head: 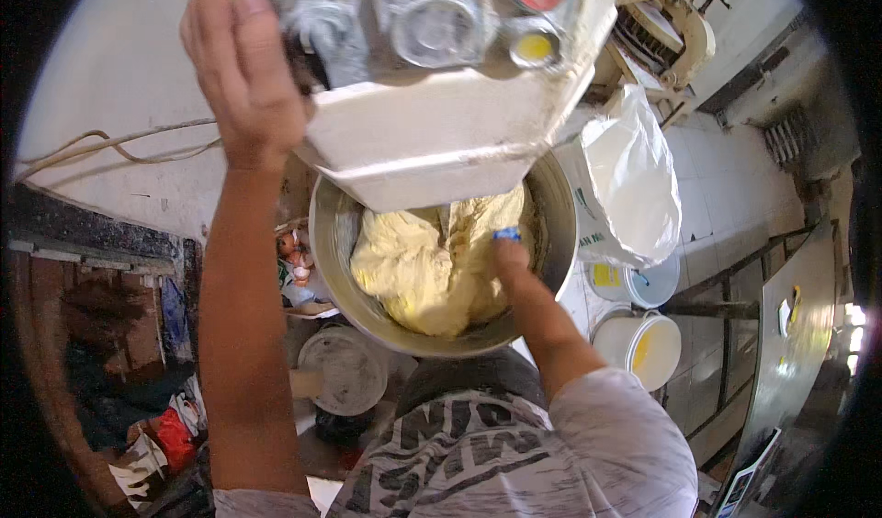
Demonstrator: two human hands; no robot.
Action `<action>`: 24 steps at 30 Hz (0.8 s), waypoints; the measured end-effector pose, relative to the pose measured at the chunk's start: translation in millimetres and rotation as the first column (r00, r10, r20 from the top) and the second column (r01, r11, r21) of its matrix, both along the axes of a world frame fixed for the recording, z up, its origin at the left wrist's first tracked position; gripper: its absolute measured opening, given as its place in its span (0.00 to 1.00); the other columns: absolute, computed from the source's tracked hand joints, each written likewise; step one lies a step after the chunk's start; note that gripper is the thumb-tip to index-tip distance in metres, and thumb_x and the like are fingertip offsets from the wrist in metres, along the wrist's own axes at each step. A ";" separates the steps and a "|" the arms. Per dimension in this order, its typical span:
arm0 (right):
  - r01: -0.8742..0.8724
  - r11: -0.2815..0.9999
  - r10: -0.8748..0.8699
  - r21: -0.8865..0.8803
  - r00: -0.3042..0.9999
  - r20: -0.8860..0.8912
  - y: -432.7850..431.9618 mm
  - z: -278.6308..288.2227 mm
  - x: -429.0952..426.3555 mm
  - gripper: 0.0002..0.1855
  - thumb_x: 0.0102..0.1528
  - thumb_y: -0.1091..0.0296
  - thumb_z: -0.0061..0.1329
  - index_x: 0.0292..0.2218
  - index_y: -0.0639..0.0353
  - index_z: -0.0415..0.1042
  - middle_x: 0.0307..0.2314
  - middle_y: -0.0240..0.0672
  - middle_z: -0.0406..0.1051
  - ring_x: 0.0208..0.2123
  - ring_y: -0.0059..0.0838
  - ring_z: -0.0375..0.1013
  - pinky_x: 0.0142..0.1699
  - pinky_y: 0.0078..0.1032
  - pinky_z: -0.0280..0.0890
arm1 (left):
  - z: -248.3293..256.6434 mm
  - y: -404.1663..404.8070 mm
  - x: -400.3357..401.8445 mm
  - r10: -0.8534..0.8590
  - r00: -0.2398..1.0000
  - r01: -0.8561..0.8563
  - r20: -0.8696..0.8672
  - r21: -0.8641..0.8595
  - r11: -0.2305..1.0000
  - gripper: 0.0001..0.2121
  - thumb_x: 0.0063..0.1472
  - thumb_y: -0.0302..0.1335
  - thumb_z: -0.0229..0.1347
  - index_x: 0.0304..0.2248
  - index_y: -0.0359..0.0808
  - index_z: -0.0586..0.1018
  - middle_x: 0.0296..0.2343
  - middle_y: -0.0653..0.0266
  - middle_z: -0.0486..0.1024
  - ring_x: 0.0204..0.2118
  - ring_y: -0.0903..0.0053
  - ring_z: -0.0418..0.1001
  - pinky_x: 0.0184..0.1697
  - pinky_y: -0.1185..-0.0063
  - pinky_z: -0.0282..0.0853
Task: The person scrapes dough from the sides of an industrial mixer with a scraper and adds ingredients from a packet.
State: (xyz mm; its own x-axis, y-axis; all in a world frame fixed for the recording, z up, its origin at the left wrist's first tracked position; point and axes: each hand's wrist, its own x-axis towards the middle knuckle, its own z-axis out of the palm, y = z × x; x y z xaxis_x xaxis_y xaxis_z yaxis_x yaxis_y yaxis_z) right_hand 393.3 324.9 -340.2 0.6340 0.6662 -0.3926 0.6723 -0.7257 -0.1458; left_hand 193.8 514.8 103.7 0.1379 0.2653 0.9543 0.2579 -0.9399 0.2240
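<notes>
A large metal mixing bowl [324, 242] stands in front of me under the white head of a dough mixer [427, 132]. Pale yellow dough [406, 263] fills much of the bowl. My left hand [251, 70] rests against the left side of the mixer head, beside its knobs and its red and yellow buttons; part of its fingers is hidden or blurred. My right hand [511, 252] reaches into the right part of the bowl at the dough, with a small blue thing [506, 233] at its fingers. What the blue thing is, I cannot tell.
An open white sack [630, 180] stands right of the bowl, with two plastic buckets [654, 280] [637, 352] below it. Eggshells [300, 266] lie left of the bowl, above a round lidded container [344, 370]. Cables hang on the left wall. A metal-topped table [792, 339] is at far right.
</notes>
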 end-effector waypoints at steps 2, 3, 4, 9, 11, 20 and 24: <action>-0.326 0.938 0.319 -0.113 0.945 -0.078 7.2 64.4 -25.6 0.18 0.46 0.55 0.49 0.35 0.59 0.74 0.35 0.46 0.72 0.39 0.40 0.72 0.42 0.33 0.67 | -6.9 5.1 -18.4 0.192 0.978 -0.181 -0.083 0.124 0.976 0.21 0.63 0.36 0.32 0.42 0.30 0.69 0.41 0.53 0.66 0.45 0.67 0.63 0.51 0.74 0.54; -0.474 0.865 0.457 -0.165 0.880 -0.131 1.1 106.9 -39.5 0.18 0.46 0.56 0.48 0.35 0.59 0.74 0.35 0.46 0.71 0.39 0.40 0.72 0.42 0.33 0.66 | -6.3 11.4 -25.7 0.180 0.981 -0.162 -0.067 0.215 0.963 0.18 0.62 0.35 0.36 0.41 0.30 0.70 0.40 0.54 0.67 0.44 0.63 0.64 0.49 0.73 0.56; -0.513 0.829 0.489 -0.224 0.858 -0.157 -2.0 129.9 -35.8 0.18 0.47 0.56 0.47 0.35 0.60 0.74 0.35 0.46 0.71 0.39 0.40 0.72 0.42 0.34 0.66 | -7.9 8.2 -20.1 0.157 0.986 -0.149 -0.051 0.140 0.979 0.17 0.61 0.33 0.35 0.40 0.29 0.69 0.40 0.51 0.66 0.44 0.62 0.63 0.50 0.71 0.56; -0.692 0.720 0.666 -0.054 0.710 -0.226 18.5 209.2 -64.8 0.17 0.48 0.58 0.45 0.34 0.62 0.73 0.32 0.49 0.72 0.36 0.44 0.72 0.43 0.35 0.66 | -7.0 23.6 -22.0 0.222 0.975 -0.193 -0.024 0.401 0.895 0.16 0.58 0.29 0.34 0.37 0.26 0.67 0.36 0.48 0.64 0.41 0.60 0.63 0.50 0.68 0.56; -0.695 0.710 0.698 0.115 0.671 -0.249 35.8 202.6 -98.3 0.18 0.49 0.55 0.46 0.33 0.63 0.73 0.30 0.49 0.72 0.34 0.44 0.72 0.42 0.34 0.65 | -3.5 14.4 -21.6 0.123 0.992 -0.112 -0.012 0.318 0.941 0.15 0.57 0.29 0.35 0.37 0.26 0.67 0.34 0.49 0.65 0.40 0.62 0.63 0.48 0.68 0.57; -0.411 0.904 0.426 0.116 0.850 -0.310 31.0 78.2 -68.9 0.28 0.39 0.43 0.55 0.30 0.62 0.75 0.28 0.48 0.73 0.32 0.41 0.73 0.40 0.32 0.66 | -6.7 18.0 -19.4 0.054 0.998 -0.061 0.036 0.226 0.972 0.14 0.57 0.29 0.36 0.37 0.28 0.67 0.34 0.50 0.66 0.38 0.64 0.64 0.48 0.70 0.57; -0.430 0.902 0.429 -0.027 0.902 -0.057 -0.6 124.5 15.6 0.24 0.42 0.47 0.51 0.31 0.61 0.75 0.26 0.46 0.73 0.30 0.43 0.74 0.36 0.36 0.68 | 1.4 4.6 -18.6 0.069 0.997 -0.074 0.030 0.231 0.970 0.15 0.57 0.30 0.37 0.38 0.28 0.68 0.34 0.51 0.66 0.38 0.64 0.64 0.48 0.70 0.57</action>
